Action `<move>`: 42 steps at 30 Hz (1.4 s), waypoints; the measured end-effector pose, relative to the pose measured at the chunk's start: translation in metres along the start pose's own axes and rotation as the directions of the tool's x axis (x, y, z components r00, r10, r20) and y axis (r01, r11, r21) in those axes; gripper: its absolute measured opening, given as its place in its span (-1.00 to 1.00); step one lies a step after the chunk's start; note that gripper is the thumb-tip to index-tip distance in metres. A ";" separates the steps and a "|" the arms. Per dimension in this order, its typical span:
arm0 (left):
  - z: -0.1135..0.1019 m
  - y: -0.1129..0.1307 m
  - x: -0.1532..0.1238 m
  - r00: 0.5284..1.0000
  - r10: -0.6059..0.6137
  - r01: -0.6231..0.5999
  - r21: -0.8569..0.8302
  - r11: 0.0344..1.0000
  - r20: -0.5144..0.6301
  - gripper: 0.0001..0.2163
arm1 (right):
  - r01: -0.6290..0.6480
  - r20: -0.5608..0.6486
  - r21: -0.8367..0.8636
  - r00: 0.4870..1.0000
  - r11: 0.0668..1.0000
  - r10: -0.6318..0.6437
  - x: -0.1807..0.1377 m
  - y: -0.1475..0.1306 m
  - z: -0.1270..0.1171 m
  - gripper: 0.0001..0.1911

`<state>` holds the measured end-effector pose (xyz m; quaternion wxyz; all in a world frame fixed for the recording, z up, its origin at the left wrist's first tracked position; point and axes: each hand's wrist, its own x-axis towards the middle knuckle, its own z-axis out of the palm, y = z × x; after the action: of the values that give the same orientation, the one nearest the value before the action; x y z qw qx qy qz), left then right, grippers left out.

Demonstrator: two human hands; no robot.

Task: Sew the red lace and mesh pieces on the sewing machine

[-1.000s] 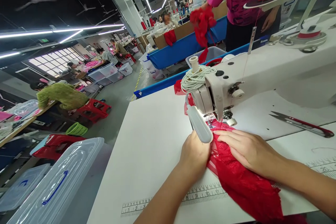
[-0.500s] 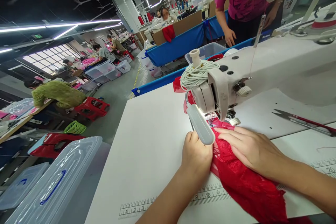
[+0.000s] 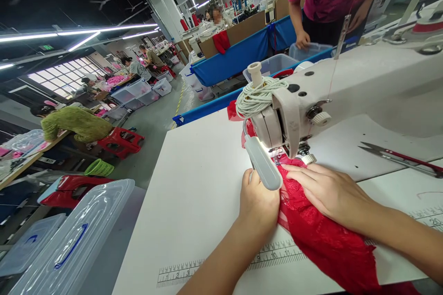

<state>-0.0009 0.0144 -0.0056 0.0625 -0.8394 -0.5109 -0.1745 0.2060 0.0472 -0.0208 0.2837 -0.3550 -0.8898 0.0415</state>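
Observation:
Red lace fabric (image 3: 321, 239) runs from under the needle area of a white sewing machine (image 3: 363, 87) down over the table's front edge. My left hand (image 3: 259, 200) is closed at the fabric's left edge, its fingertips partly hidden by a grey lamp head (image 3: 265, 163). On top of the lace lies my right hand (image 3: 332, 189), fingers stretched out flat and pointing toward the presser foot (image 3: 277, 160). Both hands are close in front of the needle, which the lamp and machine head partly cover.
Thread snips (image 3: 401, 159) lie on the table right of my right hand. A printed ruler (image 3: 180, 273) runs along the front of the white tabletop (image 3: 187, 193). Lidded plastic boxes (image 3: 76, 239) stand at the left. Across the blue cloth barrier is a co-worker (image 3: 321, 0).
My hands stay almost in place on the lace, with only slight shifts. The co-worker's hand has moved lower and is now at a clear plastic bin. The view has shifted slightly.

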 end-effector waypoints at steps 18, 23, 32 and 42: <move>-0.007 0.003 0.007 0.999 -0.038 0.038 -0.016 0.999 0.011 -0.71 | 0.024 -0.010 -0.032 1.000 0.999 -0.024 0.001 0.004 0.006 -0.47; -0.012 0.005 0.008 0.998 -0.026 0.023 0.044 0.999 0.060 -0.71 | -0.024 0.042 -0.001 0.999 1.000 0.024 0.001 0.007 0.006 -0.44; -0.011 0.005 0.006 0.992 -0.054 0.036 0.159 0.987 0.112 -0.72 | 0.030 0.002 -0.072 1.000 0.997 -0.030 0.005 0.007 0.007 -0.53; -0.001 -0.001 0.005 0.998 -0.051 0.046 0.120 0.992 0.041 -0.75 | -0.018 -0.106 -0.053 0.994 0.998 0.012 0.003 0.007 0.020 -0.53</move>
<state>0.0002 0.0183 -0.0032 0.0971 -0.8251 -0.5420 -0.1266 0.1975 0.0567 -0.0379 0.3204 -0.3707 -0.8717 0.0005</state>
